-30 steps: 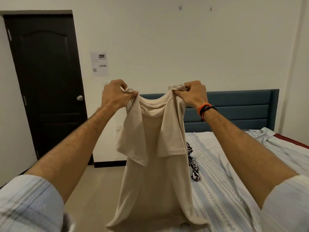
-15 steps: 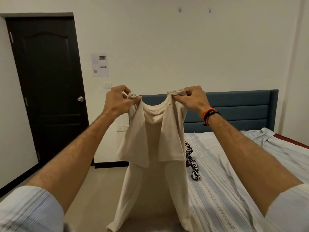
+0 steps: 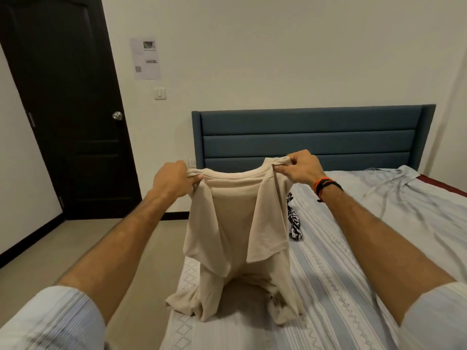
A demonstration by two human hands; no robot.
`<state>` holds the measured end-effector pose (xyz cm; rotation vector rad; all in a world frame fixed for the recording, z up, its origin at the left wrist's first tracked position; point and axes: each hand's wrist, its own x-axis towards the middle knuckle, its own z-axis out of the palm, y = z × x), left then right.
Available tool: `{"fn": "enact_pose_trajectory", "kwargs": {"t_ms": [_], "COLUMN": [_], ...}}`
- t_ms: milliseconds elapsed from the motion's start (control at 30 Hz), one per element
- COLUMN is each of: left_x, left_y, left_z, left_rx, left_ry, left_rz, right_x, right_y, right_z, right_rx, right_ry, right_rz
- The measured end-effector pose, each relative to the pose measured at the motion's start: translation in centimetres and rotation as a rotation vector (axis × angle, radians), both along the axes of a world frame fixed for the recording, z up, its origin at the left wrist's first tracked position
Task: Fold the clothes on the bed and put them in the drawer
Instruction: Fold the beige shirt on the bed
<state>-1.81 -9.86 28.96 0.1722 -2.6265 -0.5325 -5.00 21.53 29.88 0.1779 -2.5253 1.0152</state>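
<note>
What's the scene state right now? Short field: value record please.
garment: beige T-shirt, held up by the shoulders, hem bunched on the bed
left hand: pinches left shoulder
right hand: pinches right shoulder
sleeves: hang forward over the body
other clothes: black-and-white patterned item behind the shirt; pale blue shirt near the headboard
drawer: not in view

I see a beige matt knit-cloth T-shirt [image 3: 227,223], soft and limp, over a striped pale-blue woven bedsheet [image 3: 341,261]. At twelve o'clock, the blue padded fabric headboard [image 3: 310,137] looks matt. At ten o'clock, a dark wooden door [image 3: 65,109] carries a shiny metal knob [image 3: 117,115].
</note>
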Motion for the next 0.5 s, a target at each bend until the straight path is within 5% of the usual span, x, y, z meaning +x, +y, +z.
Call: {"fn": "enact_pose_trajectory", "kwargs": {"t_ms": [233,400,500], "left_x": [2.5,5.2,7.1], "left_y": [0.9,1.5,1.5], "left_z": [2.6,6.4,9.3], "left_rx": [-0.045,0.604,0.803], "left_ry": [-0.139,0.042,0.247], "left_rz": [0.042,-0.137,-0.313], "right_x": [1.9,4.7,7.2], "right_y": [-0.8,-0.7,-0.7], "right_z": [2.6,6.4,9.1], "right_rx": [0.372,-0.205,-0.478], "right_ry": [-0.09,-0.115,-0.004], "right_rz": [-0.064,0.084,0.166]}}
